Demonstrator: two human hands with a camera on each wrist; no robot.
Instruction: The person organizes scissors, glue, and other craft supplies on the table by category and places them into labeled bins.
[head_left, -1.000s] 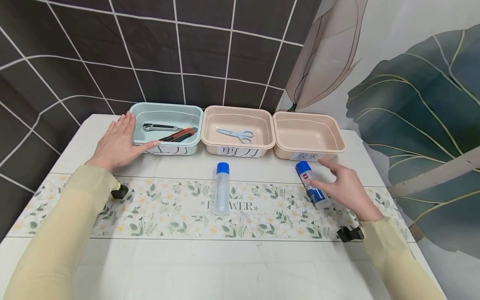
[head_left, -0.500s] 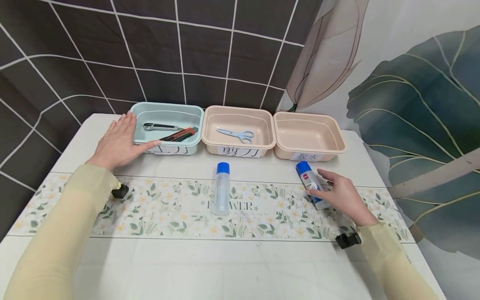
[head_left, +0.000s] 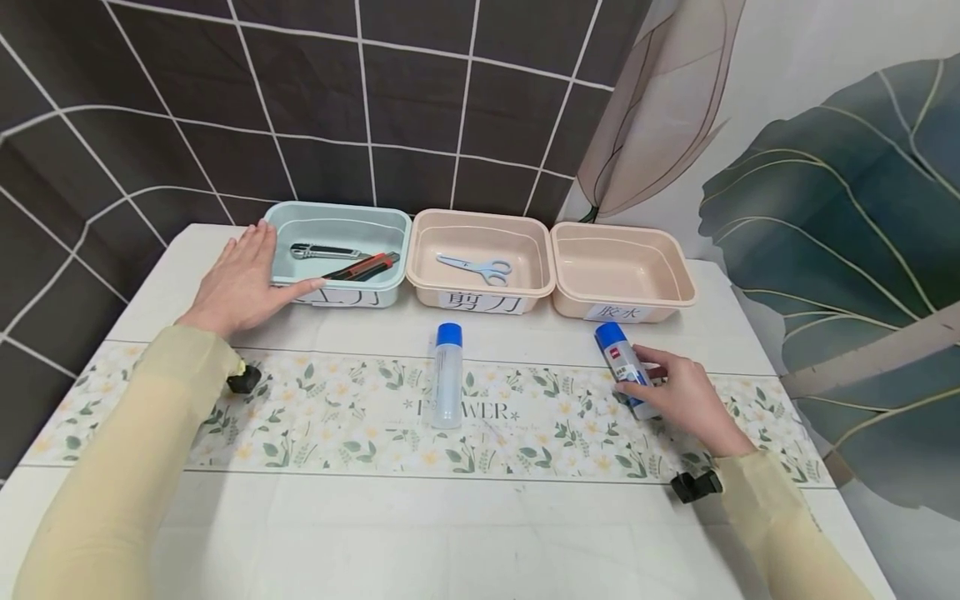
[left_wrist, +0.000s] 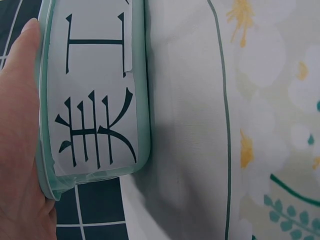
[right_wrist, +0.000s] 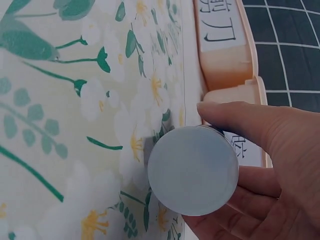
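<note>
Right hand (head_left: 684, 398): thumb and fingers are drawn in round a labelled bottle (head_left: 619, 357), a second ago spread wider; a grip is judged to be gained (whether any lift is begun cannot be told).

Labelled bottle: its blue cap is pointed toward the right-hand bin (head_left: 630, 271), just beyond.

Left hand (head_left: 234, 287): nothing is held; it is laid flat along the end of the blue bin (head_left: 337, 217), thumb rested at the front rim.

Blue bin: a grey-and-black knife (head_left: 327, 252) and red-and-black knives (head_left: 373, 267) are contained.

Middle bin (head_left: 426, 295): marked 剪刀; light-blue scissors (head_left: 483, 270) are laid inside.

Right-hand bin: marked 胶水.

Clear bottle (head_left: 448, 383): blue-capped, it is left on the floral strip (head_left: 330, 417), well apart from both hands.
</note>
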